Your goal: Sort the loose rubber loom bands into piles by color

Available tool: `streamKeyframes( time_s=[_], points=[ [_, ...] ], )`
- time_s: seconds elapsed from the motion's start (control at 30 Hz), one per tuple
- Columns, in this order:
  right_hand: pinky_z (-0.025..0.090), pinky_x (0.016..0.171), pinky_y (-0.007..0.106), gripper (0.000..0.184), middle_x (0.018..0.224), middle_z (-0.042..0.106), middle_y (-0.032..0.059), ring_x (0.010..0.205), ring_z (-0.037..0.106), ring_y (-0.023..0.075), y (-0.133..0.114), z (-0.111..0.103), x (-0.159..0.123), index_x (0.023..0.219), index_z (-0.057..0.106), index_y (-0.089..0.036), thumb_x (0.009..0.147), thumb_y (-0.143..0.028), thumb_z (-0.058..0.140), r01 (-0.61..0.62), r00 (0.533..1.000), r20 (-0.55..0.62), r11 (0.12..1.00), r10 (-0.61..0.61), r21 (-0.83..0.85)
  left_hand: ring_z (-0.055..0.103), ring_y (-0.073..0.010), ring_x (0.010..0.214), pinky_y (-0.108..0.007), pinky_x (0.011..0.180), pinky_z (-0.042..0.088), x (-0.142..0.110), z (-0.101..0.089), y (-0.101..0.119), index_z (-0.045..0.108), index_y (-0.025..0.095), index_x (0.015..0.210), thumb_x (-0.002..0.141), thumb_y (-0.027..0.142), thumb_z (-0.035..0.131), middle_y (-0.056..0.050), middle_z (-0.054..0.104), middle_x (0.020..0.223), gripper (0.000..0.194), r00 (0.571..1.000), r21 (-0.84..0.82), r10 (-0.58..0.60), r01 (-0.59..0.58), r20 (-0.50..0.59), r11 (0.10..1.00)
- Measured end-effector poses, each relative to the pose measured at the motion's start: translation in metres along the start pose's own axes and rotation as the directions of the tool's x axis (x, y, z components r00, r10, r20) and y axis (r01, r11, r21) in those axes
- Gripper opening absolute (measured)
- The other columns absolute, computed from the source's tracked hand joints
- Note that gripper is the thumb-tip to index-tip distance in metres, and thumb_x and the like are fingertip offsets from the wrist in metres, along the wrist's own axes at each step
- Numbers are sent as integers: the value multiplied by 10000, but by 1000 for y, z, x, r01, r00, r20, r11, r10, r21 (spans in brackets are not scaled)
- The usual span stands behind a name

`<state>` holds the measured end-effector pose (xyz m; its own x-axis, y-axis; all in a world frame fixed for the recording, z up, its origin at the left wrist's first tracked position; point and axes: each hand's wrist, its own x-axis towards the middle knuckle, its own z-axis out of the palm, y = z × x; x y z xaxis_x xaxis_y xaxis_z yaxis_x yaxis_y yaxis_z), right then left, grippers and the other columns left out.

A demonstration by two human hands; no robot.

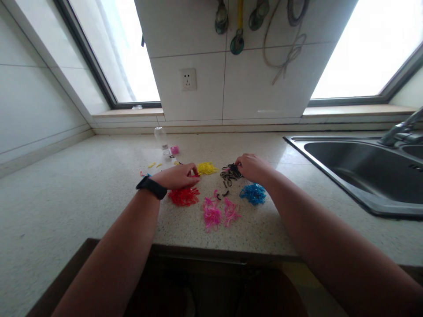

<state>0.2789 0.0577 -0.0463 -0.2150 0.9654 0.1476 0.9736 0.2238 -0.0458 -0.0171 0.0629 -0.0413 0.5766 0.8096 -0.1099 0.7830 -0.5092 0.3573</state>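
Observation:
Small loose rubber bands lie in colour piles on the speckled counter. My left hand (178,176), with a dark watch at the wrist, hangs just above the red rubber bands (184,197); its fingers are pinched together, with a bit of red at the tips. Just beyond is a pile of yellow rubber bands (206,168). My right hand (251,165) has its fingers curled down at the edge of the black rubber bands (229,175), and what lies under its fingertips is hidden. Nearer me are blue rubber bands (253,194) and two clumps of pink rubber bands (212,214).
Behind my left hand stands a clear plastic bottle (161,141) beside a small pink item (175,150). A few stray yellow bands (151,165) lie to the left. A steel sink (357,176) is set into the counter (82,193) at right. The tiled wall carries a socket (188,79).

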Motion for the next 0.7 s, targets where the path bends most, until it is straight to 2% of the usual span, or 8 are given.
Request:
streamKeyframes(
  time_s=[0.43,0.7],
  points=[
    [452,933,330,334,1159,708,107,1091,634,241,5,6,5,1094,709,-213,845,-191,488,-31,999,13,999,31,40,598,-168,727,-288,625,383,1,1,-2,574,198,1144,881,548,512,-40,696,872,442,1000,-9,-8,8,4,1000],
    [480,815,346,337,1122,724,87,1036,651,258,4,3,4,1088,718,-243,826,-216,508,-61,998,30,997,60,40,603,-163,708,-285,604,388,0,0,-1,573,202,1137,882,540,518,-36,697,863,427,1000,-21,-11,12,18,1000]
  ],
)
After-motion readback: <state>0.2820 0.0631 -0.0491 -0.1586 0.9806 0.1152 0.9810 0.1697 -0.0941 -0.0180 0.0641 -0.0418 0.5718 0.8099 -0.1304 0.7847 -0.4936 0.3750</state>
